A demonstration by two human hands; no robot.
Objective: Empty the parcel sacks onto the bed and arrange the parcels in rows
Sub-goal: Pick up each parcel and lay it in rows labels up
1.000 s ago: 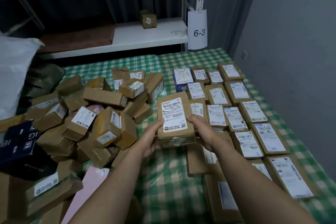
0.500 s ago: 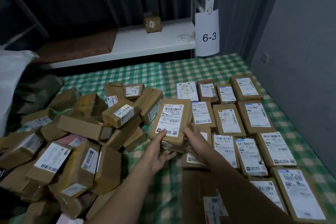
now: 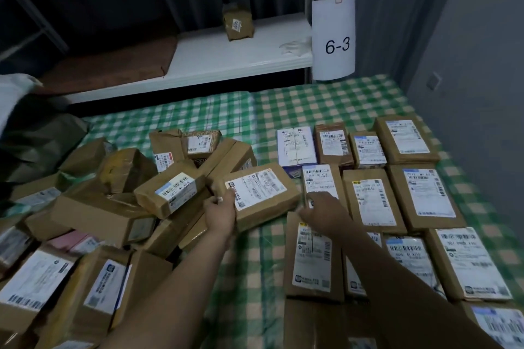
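My left hand (image 3: pixel 220 212) grips a brown labelled parcel (image 3: pixel 262 193) by its near left corner, holding it tilted above the green checked bed (image 3: pixel 249 258). My right hand (image 3: pixel 326 208) has left that parcel and its fingers rest on a labelled parcel (image 3: pixel 319 181) in the left column of the rows. Rows of brown parcels (image 3: pixel 397 201), labels up, cover the bed's right side. A loose heap of brown parcels (image 3: pixel 107 201) lies on the left.
A white sack (image 3: pixel 11 96) and a dark bag (image 3: pixel 39 139) sit at the far left. Behind the bed, a white shelf (image 3: pixel 226 56) carries one small parcel (image 3: pixel 237 21) and a sign reading 6-3 (image 3: pixel 334 39). A grey wall (image 3: pixel 476 65) bounds the right.
My right hand let go of the held parcel and moved right onto a parcel in the rows. My left hand turned the held parcel so it lies sideways.
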